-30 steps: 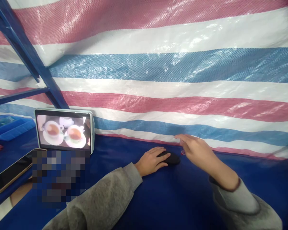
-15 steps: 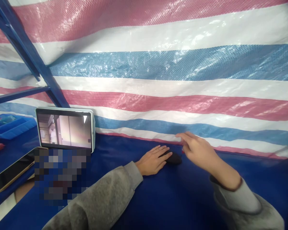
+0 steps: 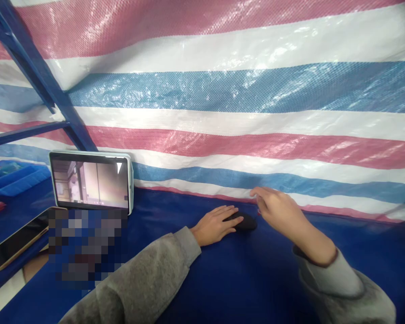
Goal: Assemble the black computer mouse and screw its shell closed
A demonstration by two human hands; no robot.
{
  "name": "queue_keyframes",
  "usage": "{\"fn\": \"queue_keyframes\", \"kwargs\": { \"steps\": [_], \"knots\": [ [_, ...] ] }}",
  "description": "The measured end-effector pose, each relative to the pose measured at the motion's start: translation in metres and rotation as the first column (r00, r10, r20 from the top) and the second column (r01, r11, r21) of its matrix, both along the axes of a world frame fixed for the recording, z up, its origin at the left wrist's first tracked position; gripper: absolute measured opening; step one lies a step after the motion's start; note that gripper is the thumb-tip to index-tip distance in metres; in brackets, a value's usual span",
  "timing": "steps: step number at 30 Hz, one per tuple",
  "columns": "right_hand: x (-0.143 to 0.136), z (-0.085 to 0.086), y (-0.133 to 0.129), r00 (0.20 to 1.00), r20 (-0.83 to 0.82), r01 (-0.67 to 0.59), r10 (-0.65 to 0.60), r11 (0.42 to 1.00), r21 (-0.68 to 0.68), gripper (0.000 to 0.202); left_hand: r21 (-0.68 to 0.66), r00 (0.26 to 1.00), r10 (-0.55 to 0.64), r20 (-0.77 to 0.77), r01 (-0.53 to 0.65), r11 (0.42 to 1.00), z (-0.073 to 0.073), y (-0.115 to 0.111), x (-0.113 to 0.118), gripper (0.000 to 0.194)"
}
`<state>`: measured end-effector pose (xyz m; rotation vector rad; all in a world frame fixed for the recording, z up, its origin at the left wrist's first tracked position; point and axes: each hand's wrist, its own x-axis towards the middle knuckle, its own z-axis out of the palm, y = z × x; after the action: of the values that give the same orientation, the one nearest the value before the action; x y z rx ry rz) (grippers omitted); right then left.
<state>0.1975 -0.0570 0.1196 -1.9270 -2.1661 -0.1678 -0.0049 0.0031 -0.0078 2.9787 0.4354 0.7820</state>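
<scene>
My left hand (image 3: 216, 226) lies palm down on the blue surface, fingers stretched out and a little spread. Its fingertips rest on a flat, dark, rounded object (image 3: 248, 221), whose exact kind I cannot make out. Just right of that object, my right hand (image 3: 276, 208) is raised with the wrist bent. The fingers of this hand are curled toward the thumb and point left; whatever they hold, if anything, is too small or hidden to see.
At left, a tablet (image 3: 91, 180) in a pale case stands upright, showing a video. A phone (image 3: 23, 238) lies before it, beside a pixelated patch. Farther left are a blue compartment tray (image 3: 20, 177) and a blue metal frame (image 3: 47, 81). A striped plastic sheet (image 3: 222, 90) hangs behind.
My right hand has shifted slightly to the right, its index finger more bent. My left hand stays on the dark object. The picture on the tablet differs slightly.
</scene>
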Motion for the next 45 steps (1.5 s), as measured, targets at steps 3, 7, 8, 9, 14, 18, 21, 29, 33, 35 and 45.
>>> {"fn": "queue_keyframes", "kwargs": {
  "steps": [3, 7, 8, 9, 14, 18, 21, 29, 33, 35, 45],
  "knots": [
    [0.000, 0.000, -0.001, 0.999, -0.004, -0.041, 0.041, 0.999, 0.022, 0.034, 0.007, 1.000, 0.009, 0.001, -0.009, 1.000, -0.001, 0.000, 0.000, 0.042],
    [-0.003, 0.001, -0.002, 0.999, -0.005, -0.034, 0.034, 0.999, 0.021, 0.033, 0.018, 1.000, 0.007, 0.002, -0.007, 1.000, -0.002, 0.000, 0.001, 0.042],
    [-0.004, 0.001, -0.002, 1.000, -0.003, -0.028, 0.028, 1.000, 0.013, 0.033, 0.020, 1.000, 0.008, 0.004, -0.008, 1.000, -0.002, 0.000, 0.001, 0.042],
    [-0.004, 0.001, -0.002, 1.000, 0.001, -0.020, 0.020, 1.000, 0.005, 0.032, 0.021, 1.000, 0.009, 0.005, -0.009, 1.000, -0.002, 0.000, 0.001, 0.042],
    [-0.002, 0.002, -0.001, 0.999, 0.004, 0.033, -0.033, 0.999, -0.033, 0.032, 0.018, 1.000, 0.012, 0.004, -0.012, 1.000, -0.001, 0.000, 0.000, 0.041],
    [0.000, 0.003, 0.000, 1.000, -0.003, 0.014, -0.014, 1.000, -0.010, 0.035, -0.006, 0.999, 0.027, 0.022, -0.027, 1.000, 0.000, 0.000, 0.000, 0.041],
    [0.000, 0.004, -0.001, 1.000, 0.014, 0.021, -0.020, 1.000, -0.004, 0.035, -0.015, 0.999, 0.024, 0.025, -0.023, 1.000, 0.000, 0.000, 0.000, 0.041],
    [0.001, 0.001, -0.001, 0.998, 0.030, 0.057, -0.055, 0.997, -0.048, 0.026, -0.044, 1.000, -0.024, -0.007, 0.023, 0.999, 0.001, -0.001, 0.000, 0.042],
    [0.005, 0.002, -0.002, 1.000, 0.000, 0.014, -0.014, 0.999, -0.046, 0.038, -0.089, 0.999, -0.034, -0.024, 0.032, 0.996, 0.004, -0.005, 0.002, 0.047],
    [0.006, 0.003, -0.003, 1.000, -0.006, -0.012, 0.012, 0.999, -0.043, 0.039, -0.115, 0.999, -0.036, -0.033, 0.032, 0.993, 0.005, -0.007, 0.004, 0.049],
    [0.014, -0.001, -0.009, 0.998, -0.061, -0.030, 0.033, 0.999, 0.040, 0.030, -0.187, 1.000, -0.015, -0.024, 0.010, 0.982, 0.008, -0.009, 0.001, 0.049]
  ]
}}
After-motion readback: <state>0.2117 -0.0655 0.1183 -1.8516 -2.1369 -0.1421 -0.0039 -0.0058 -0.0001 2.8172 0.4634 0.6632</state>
